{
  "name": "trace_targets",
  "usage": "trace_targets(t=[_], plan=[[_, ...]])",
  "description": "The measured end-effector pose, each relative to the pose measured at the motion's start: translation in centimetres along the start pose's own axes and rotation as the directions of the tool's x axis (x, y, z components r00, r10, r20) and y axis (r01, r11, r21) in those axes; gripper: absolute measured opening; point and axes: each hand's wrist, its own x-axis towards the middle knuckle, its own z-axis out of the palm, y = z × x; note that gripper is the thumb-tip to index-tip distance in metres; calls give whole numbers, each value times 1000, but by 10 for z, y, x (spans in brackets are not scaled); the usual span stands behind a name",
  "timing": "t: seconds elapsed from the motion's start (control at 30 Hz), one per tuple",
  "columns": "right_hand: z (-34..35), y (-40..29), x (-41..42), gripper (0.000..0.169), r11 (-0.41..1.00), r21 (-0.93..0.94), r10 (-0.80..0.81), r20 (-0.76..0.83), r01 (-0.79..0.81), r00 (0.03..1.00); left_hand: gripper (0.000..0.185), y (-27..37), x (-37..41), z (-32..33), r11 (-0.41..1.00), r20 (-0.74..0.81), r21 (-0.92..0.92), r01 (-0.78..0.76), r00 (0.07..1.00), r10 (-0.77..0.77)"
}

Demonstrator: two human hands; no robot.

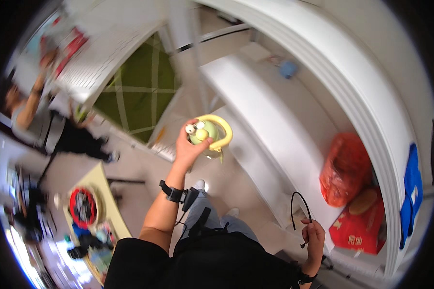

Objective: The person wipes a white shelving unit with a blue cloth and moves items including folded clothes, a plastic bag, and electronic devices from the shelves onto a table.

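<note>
My left hand (192, 144) grips a green and yellow cup (207, 135) by its top. The cup has a rounded cartoon face with bulging eyes, a thick yellow loop handle and a see-through lower part. It is held up above the floor in front of me. At the lower right, my right hand (314, 234) pinches a thin black cable (300, 193) that curves upward in an arc. A black strap with a small device (190, 198) is on my left wrist.
White shelves (267, 104) stand on the right, with a red plastic bag (343, 169), a red printed bag (361, 224) and a blue cloth (412, 195) near them. A table (112, 202) with a red basket (83, 207) is at lower left. Another person (36, 119) sits at upper left by a green patterned mat (141, 86).
</note>
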Motion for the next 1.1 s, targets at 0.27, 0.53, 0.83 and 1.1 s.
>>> trace_targets(t=[0.27, 0.53, 0.83, 1.1], plan=[[94, -34, 45, 43, 982, -151, -15, 555, 118, 832, 67, -34, -165, -131, 949, -468, 145, 279, 865, -182], [212, -54, 25, 46, 960, -35, -177, 695, 278, 697, 66, -16, -329, -212, 925, -660, 163, 342, 735, -156], [309, -38, -45, 33, 844, 162, -498, 589, 511, 636, 71, 54, -479, -262, 958, -739, 5, 285, 646, -188], [376, -44, -87, 29, 854, 244, -497, 643, 459, 583, 74, 99, -599, -291, 966, -906, 25, 257, 414, -87]])
